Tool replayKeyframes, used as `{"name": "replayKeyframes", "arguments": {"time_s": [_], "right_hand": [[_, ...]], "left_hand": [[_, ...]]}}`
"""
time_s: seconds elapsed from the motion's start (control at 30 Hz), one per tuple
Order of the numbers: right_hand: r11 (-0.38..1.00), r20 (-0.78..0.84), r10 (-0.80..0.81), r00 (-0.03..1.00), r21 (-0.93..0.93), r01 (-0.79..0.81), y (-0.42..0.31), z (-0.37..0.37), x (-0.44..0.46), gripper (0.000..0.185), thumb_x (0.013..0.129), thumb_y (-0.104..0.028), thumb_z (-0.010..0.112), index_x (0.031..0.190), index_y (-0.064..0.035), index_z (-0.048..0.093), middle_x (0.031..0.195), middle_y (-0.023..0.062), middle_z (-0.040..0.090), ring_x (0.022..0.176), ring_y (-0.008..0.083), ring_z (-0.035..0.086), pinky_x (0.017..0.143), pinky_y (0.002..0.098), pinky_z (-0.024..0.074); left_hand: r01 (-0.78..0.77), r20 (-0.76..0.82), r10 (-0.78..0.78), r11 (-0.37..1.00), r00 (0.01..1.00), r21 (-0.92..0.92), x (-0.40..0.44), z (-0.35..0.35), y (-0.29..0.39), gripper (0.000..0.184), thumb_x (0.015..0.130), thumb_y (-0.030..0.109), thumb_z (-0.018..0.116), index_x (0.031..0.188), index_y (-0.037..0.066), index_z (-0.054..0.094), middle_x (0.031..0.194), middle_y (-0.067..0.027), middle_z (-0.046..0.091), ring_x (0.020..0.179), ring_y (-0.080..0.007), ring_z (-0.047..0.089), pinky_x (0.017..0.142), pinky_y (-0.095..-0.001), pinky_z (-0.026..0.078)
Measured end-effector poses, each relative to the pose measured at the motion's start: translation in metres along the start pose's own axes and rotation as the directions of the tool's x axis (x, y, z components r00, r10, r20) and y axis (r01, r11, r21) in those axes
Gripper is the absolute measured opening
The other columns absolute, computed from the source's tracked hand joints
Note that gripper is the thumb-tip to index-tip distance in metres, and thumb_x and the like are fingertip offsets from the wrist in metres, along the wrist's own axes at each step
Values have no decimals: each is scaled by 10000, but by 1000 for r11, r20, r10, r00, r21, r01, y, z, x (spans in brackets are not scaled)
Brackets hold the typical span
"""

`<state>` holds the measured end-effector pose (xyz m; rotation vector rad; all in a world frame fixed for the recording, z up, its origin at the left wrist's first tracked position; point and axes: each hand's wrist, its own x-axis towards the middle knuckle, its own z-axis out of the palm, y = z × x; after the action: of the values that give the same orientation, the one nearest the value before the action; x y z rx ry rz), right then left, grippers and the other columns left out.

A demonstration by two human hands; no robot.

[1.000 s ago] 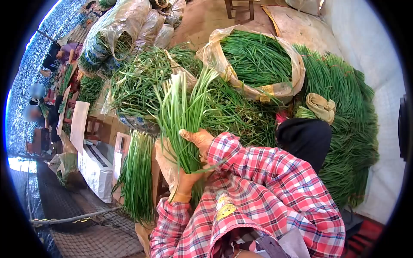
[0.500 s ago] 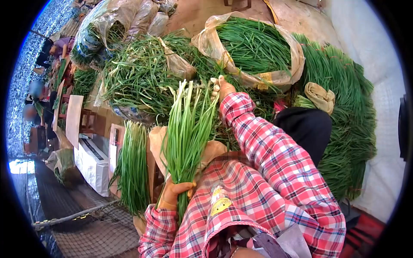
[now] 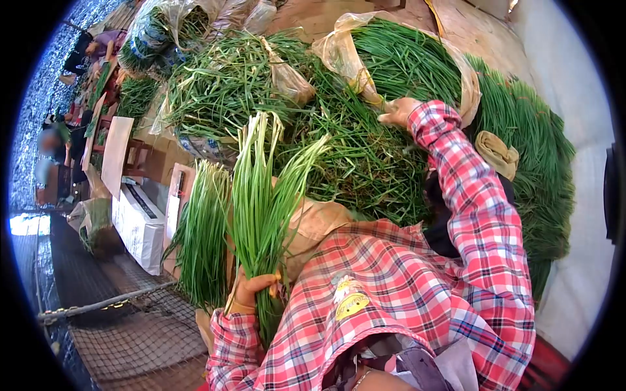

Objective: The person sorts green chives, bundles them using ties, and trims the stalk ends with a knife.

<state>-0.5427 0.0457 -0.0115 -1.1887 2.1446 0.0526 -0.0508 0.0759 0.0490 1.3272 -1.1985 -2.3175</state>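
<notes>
My left hand (image 3: 255,290) is closed around the lower part of a bunch of green chives (image 3: 257,202). Their pale ends point up and fan apart, with a smaller cluster leaning to the right. Out to the upper right, my right hand (image 3: 401,112) has its fingers partly stretched out, and I see nothing held in them. It is over a heap of loose chive leaves and trimmings (image 3: 355,153), close to the near rim of a clear plastic bag (image 3: 471,98) full of chives (image 3: 411,62).
Left of the held bunch, another chive bundle (image 3: 202,234) lies on a wooden board. A white box (image 3: 138,225) stands farther left. More leaves are heaped at the upper left (image 3: 228,91); stacked chives (image 3: 538,150) line the right wall. Other people sit at far left.
My right hand has moved away from the bunch's pale ends, up and right toward the plastic bag. The bunch in my left hand has shifted slightly left and now splits into two clusters.
</notes>
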Motion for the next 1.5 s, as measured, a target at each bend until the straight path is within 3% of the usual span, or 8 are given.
{"name": "replayKeyframes", "arguments": {"time_s": [0.2,0.5,0.67,0.9,1.17,1.4,1.47,1.5], "right_hand": [[523,-39,-517,855,776,352,-78,81,-30,741,753,-328,713,1337,-36,362,1182,181,559,1117,260,524,965,353,405],[-626,-79,218,973,754,201,-26,41,-11,135,901,-148,510,999,-67,554,600,-32,442,400,60,311,327,208,255],[915,-481,-251,840,165,368,-48,-18,-48,466,833,-403,592,1176,-87,571,1207,108,561,1100,222,527,968,344,385],[867,448,-475,757,92,489,-153,-17,-83,677,825,-484,572,1278,-3,424,1271,178,469,1108,294,499,960,413,390],[637,145,-502,853,729,251,-155,52,-70,322,790,-172,654,1015,48,585,730,113,642,567,200,599,546,310,526],[-656,-174,24,984,740,147,-69,-4,-15,159,856,-191,586,908,-41,596,642,1,552,432,83,441,368,231,366],[-202,-268,114,957,936,287,-37,-3,10,177,848,-214,592,940,-63,594,632,-13,535,462,70,441,408,233,385],[620,-222,-73,972,753,219,-29,3,30,386,809,-225,640,1128,-61,497,898,91,543,732,163,507,654,304,417]], "left_hand": [[-35,16,33,993,999,112,11,17,10,208,702,48,639,840,-88,563,590,-149,559,438,-225,548,412,-301,461],[26,162,6,980,987,-195,9,-9,-17,189,733,75,630,842,-72,584,548,-126,552,451,-200,530,430,-283,423],[-48,139,66,990,988,-134,18,6,-10,184,723,56,635,849,-72,591,568,-123,563,459,-199,535,437,-277,425],[-39,237,44,999,970,-25,24,17,-1,289,645,25,670,910,-53,584,713,-133,610,483,-198,557,421,-273,444],[83,268,-47,989,962,-122,20,-5,-10,344,624,26,667,940,-68,571,729,-157,610,482,-207,557,435,-281,452],[127,278,-71,974,958,-189,-2,10,0,357,625,47,668,945,-75,569,704,-153,608,478,-213,556,436,-295,456],[128,311,-71,978,948,-167,-4,4,-5,359,627,37,630,946,-103,541,694,-186,583,461,-222,530,437,-311,423],[130,286,-85,981,954,-142,-6,2,-7,376,628,25,625,968,-105,535,692,-188,583,462,-221,530,438,-311,426]]}}
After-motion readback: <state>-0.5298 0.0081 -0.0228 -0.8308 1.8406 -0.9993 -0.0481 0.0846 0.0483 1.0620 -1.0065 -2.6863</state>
